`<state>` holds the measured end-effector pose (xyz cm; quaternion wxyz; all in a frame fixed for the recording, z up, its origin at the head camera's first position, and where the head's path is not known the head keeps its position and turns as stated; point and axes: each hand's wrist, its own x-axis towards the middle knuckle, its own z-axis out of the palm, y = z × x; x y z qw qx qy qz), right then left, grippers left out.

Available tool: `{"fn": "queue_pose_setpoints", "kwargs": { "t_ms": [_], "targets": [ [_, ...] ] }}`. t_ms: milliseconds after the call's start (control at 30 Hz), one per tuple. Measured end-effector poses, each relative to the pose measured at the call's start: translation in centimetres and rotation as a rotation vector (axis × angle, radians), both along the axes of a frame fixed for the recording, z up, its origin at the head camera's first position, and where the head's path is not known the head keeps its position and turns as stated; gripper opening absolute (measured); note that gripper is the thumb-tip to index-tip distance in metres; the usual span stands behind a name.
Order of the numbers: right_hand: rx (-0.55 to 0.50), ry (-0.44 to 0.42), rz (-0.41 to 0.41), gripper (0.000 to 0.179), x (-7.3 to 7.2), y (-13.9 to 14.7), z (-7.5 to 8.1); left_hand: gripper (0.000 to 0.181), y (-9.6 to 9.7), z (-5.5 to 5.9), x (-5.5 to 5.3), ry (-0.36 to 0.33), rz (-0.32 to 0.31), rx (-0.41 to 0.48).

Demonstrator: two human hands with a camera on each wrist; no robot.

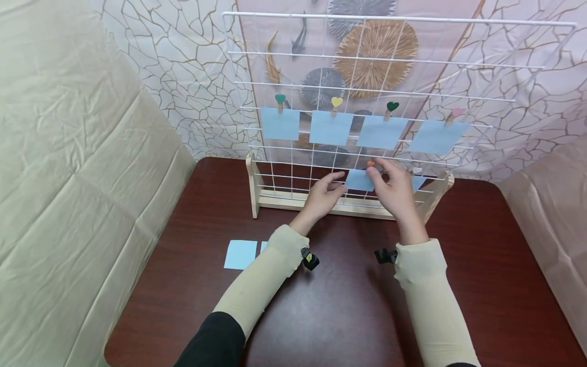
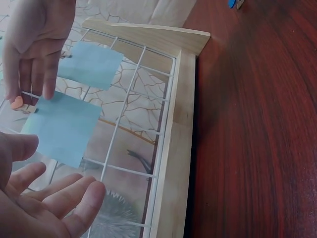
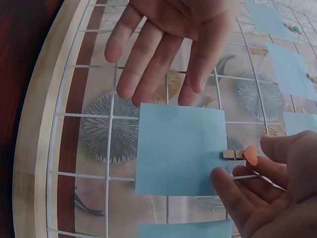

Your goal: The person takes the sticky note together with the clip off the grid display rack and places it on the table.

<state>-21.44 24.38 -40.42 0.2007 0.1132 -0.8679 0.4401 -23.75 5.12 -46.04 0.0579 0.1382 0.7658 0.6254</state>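
A light blue paper square (image 3: 181, 148) hangs on the white wire grid, held by a small wooden clothespin (image 3: 233, 154) with an orange heart (image 3: 251, 155). Around that clothespin is my right hand (image 1: 395, 191), fingers apart and loosely bent. Its thumb (image 3: 223, 181) touches the paper near the clip, while the heart shows unpinched between the fingers. My left hand (image 1: 322, 196) is held just left of the paper, palm turned toward it. Those fingers (image 2: 79, 198) are spread and hold nothing.
Several blue squares hang in a row above by heart clothespins, such as the yellow one (image 1: 337, 102). Another square (image 1: 418, 182) hangs right of my right hand. The grid stands on a wooden base (image 1: 293, 202). Blue sheets (image 1: 240, 254) lie on the dark table (image 1: 339, 316).
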Motion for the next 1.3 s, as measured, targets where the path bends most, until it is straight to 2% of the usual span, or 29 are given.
{"fn": "queue_pose_setpoints", "kwargs": {
  "t_ms": [233,467,733,1000,1300],
  "targets": [
    [0.020,0.068,-0.074,0.028,-0.5,-0.4,-0.3,0.042,0.8,-0.1,-0.2,0.007,0.023,-0.010],
    [0.026,0.069,-0.113,0.023,-0.7,-0.5,-0.3,0.031,1.7,-0.4,-0.6,0.016,0.077,-0.030],
    [0.008,0.054,-0.110,0.023,-0.6,-0.7,-0.2,0.022,2.5,-0.5,-0.7,0.054,0.183,-0.053],
    [0.002,0.072,-0.112,0.020,-0.6,-0.7,-0.1,0.020,2.9,-0.6,-0.8,0.091,0.241,-0.073],
    [0.011,0.084,-0.130,0.019,-0.6,-0.9,-0.3,0.020,3.0,-0.9,-0.7,0.088,0.256,-0.082]
  ]
}}
